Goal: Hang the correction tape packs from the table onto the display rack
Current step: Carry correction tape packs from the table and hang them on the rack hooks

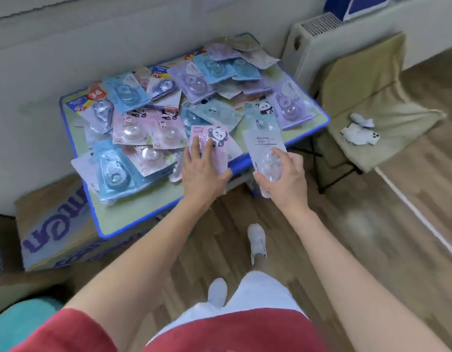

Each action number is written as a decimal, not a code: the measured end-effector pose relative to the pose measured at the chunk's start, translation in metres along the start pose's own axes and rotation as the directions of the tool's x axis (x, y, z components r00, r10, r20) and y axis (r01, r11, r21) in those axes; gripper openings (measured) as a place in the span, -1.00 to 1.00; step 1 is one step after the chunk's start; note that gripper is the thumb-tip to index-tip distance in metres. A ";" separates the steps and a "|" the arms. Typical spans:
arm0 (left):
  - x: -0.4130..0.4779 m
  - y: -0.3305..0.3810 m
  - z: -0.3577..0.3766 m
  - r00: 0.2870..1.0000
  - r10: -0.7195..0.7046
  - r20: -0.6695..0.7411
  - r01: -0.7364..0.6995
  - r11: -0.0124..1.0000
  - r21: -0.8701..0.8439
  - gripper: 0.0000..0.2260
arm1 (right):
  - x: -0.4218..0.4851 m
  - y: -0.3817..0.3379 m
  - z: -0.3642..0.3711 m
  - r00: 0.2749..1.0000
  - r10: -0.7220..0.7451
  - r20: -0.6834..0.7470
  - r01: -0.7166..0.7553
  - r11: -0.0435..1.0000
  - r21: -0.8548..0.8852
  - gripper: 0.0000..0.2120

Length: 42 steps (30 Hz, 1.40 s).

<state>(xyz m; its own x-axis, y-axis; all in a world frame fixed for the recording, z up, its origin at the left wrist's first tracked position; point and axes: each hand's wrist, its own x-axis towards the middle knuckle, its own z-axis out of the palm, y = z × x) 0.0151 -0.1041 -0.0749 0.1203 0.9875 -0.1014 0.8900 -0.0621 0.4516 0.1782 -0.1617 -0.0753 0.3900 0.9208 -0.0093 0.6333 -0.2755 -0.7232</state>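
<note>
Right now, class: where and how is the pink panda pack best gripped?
Pinch the near short edge from the person's side. The pink panda pack lies flat, its near end at the table edge, so a thumb can likely slip under there; the left hand rests on it.

**Operator:** Location type?

**Technician:** Probably a room in a home; the view is blurred. Indicators:
- wood-pattern floor
- wall radiator
- fabric-covered folding chair
- low blue-edged table set against the wall
- printed cardboard box beneath the table

Retail correction tape packs lie heaped loose on the table.
</note>
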 end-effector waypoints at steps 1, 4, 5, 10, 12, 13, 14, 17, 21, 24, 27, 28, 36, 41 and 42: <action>-0.011 0.005 0.005 0.999 0.040 0.030 -0.041 0.999 0.009 -0.28 | -0.017 0.008 -0.007 0.998 0.044 -0.034 -0.044 0.999 -0.009 -0.39; -0.039 0.024 0.020 0.982 0.166 0.090 -0.171 0.984 0.051 -0.28 | -0.067 0.033 -0.029 0.978 0.159 -0.132 -0.160 0.987 0.003 -0.39; -0.047 0.031 0.026 0.974 0.202 0.104 -0.209 0.976 0.059 -0.28 | -0.082 0.041 -0.036 0.967 0.194 -0.163 -0.195 0.981 0.011 -0.39; -0.099 0.081 0.051 0.914 0.362 0.185 -0.372 0.928 0.022 -0.31 | -0.153 0.082 -0.071 0.888 0.363 -0.281 -0.352 0.932 0.089 -0.39; -0.122 0.103 0.063 0.881 0.423 0.213 -0.430 0.903 -0.016 -0.32 | -0.182 0.099 -0.088 0.848 0.414 -0.331 -0.390 0.910 0.141 -0.39; -0.135 0.114 0.070 0.862 0.453 0.227 -0.461 0.887 -0.022 -0.32 | -0.197 0.108 -0.096 0.826 0.438 -0.356 -0.408 0.899 0.162 -0.40; -0.147 0.126 0.077 0.842 0.483 0.241 -0.492 0.870 -0.025 -0.33 | -0.212 0.118 -0.105 0.803 0.460 -0.379 -0.425 0.888 0.176 -0.40; -0.191 0.161 0.101 0.777 0.564 0.280 -0.580 0.814 -0.030 -0.32 | -0.262 0.148 -0.133 0.732 0.522 -0.438 -0.480 0.851 0.213 -0.40; -0.264 0.204 0.139 0.701 0.629 0.335 -0.656 0.753 -0.042 -0.33 | -0.339 0.192 -0.172 0.642 0.590 -0.490 -0.525 0.803 0.281 -0.40; -0.327 0.237 0.166 0.649 0.667 0.366 -0.697 0.714 -0.067 -0.33 | -0.399 0.226 -0.204 0.573 0.628 -0.527 -0.560 0.769 0.307 -0.41; -0.389 0.274 0.193 0.590 0.707 0.389 -0.728 0.675 -0.123 -0.34 | -0.456 0.260 -0.242 0.516 0.650 -0.558 -0.571 0.747 0.340 -0.42; -0.408 0.287 0.202 0.574 0.717 0.396 -0.735 0.664 -0.137 -0.34 | -0.473 0.271 -0.255 0.497 0.655 -0.569 -0.578 0.739 0.346 -0.42; -0.519 0.394 0.258 0.460 0.786 0.412 -0.794 0.572 -0.205 -0.34 | -0.557 0.352 -0.355 0.396 0.650 -0.649 -0.606 0.716 0.347 -0.44; -0.555 0.474 0.300 0.414 0.814 0.407 -0.799 0.539 -0.266 -0.32 | -0.575 0.413 -0.417 0.345 0.636 -0.690 -0.633 0.700 0.329 -0.42; -0.560 0.491 0.309 0.410 0.820 0.400 -0.798 0.535 -0.279 -0.32 | -0.575 0.427 -0.432 0.335 0.628 -0.702 -0.631 0.703 0.328 -0.41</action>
<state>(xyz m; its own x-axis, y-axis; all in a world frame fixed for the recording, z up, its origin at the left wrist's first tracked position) 0.5210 -0.7325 -0.0705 0.9548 0.2962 -0.0258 0.2576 -0.7805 0.5696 0.5135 -0.9285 -0.0804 0.9979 -0.0583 0.0272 -0.0200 -0.6840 -0.7292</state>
